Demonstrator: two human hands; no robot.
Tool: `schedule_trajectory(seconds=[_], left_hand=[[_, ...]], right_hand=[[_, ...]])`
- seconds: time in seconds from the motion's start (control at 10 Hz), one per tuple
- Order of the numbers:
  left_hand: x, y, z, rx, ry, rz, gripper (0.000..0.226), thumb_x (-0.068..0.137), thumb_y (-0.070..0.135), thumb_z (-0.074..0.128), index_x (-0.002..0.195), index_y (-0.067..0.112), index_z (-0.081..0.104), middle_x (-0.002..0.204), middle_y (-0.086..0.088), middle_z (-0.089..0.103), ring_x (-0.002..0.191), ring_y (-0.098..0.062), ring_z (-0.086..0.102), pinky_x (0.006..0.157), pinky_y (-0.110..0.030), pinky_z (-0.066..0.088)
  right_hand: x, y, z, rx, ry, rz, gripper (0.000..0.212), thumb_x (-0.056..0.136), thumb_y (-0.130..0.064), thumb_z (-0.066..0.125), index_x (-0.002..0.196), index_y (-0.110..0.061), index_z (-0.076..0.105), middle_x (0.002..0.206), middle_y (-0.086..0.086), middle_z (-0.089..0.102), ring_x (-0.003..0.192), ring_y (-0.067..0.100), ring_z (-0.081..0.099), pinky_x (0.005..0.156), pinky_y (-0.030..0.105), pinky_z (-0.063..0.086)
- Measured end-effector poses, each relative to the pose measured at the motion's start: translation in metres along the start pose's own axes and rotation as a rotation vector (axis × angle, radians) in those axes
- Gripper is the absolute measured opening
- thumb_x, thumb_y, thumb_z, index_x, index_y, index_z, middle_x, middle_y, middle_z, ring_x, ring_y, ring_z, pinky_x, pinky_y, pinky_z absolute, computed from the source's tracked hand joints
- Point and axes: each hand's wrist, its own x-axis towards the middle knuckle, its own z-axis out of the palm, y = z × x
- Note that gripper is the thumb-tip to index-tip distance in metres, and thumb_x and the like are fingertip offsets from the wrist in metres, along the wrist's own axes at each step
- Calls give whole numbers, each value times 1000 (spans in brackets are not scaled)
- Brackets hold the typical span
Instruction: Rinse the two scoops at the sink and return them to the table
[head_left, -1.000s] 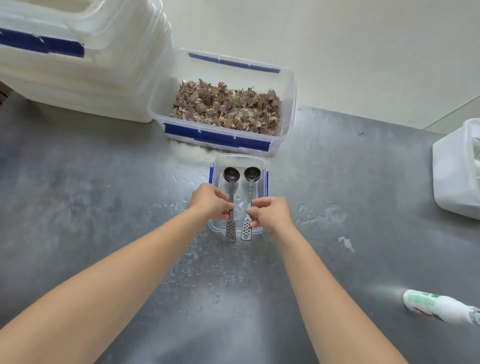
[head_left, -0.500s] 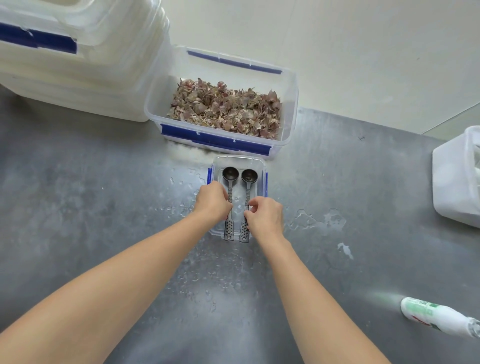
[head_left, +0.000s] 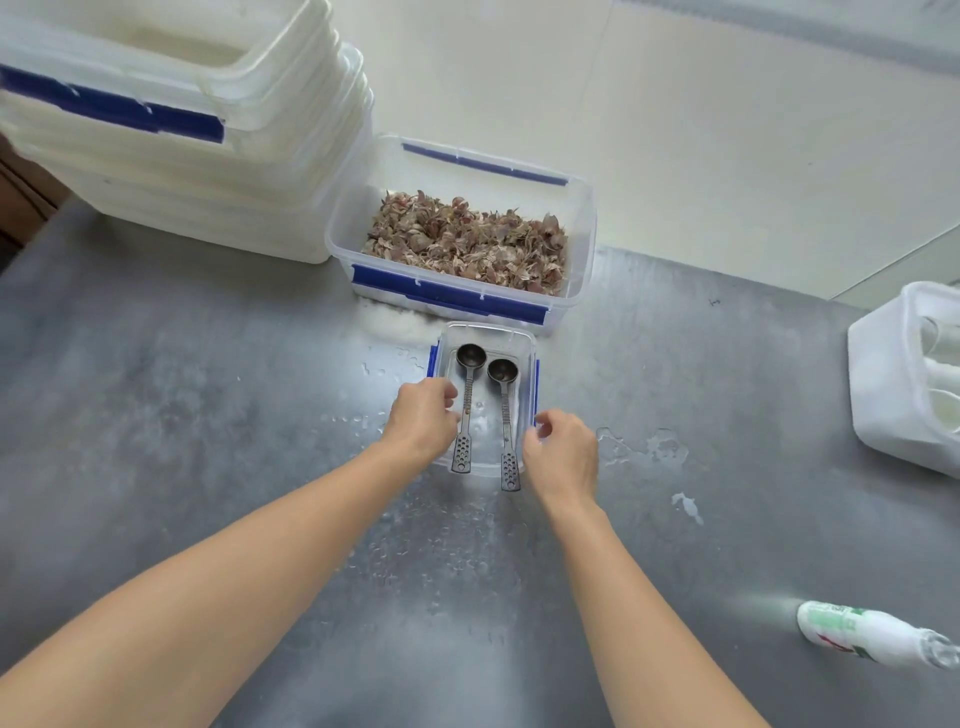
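Observation:
Two dark metal scoops lie side by side in a small clear container (head_left: 523, 338) with blue clips, bowls pointing away from me. The left scoop (head_left: 468, 402) and the right scoop (head_left: 505, 410) have perforated handle ends that stick out over the container's near rim. My left hand (head_left: 423, 421) hovers at the container's left side, its loosely curled fingers right beside the left scoop's handle. My right hand (head_left: 563, 452) is at the container's right side, a little apart from the right scoop, fingers loosely curled and holding nothing.
The grey metal table (head_left: 208, 415) is wet around the container. Behind it stands a clear tub of dried husks (head_left: 467, 244), with stacked white tubs (head_left: 182, 145) at the back left. A white holder (head_left: 904, 379) sits at the right edge, and a bottle (head_left: 862, 636) lies front right.
Both hands have let go of the scoop handles and moved apart, the right hand shifting right. The scoops now lie free in the container.

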Motion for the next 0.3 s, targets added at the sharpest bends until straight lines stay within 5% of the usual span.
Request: schedule_trajectory(seconds=[0.3], left_hand=[[-47, -9, -14, -1, 44, 133, 30, 92, 14, 60, 121, 10, 65, 119, -9, 70, 109, -24, 65, 98, -39, 52]], right_hand=[[-67, 0, 19, 153, -194, 99, 32, 87, -23, 55, 108, -1, 65, 101, 11, 71, 99, 30, 62, 79, 33, 43]])
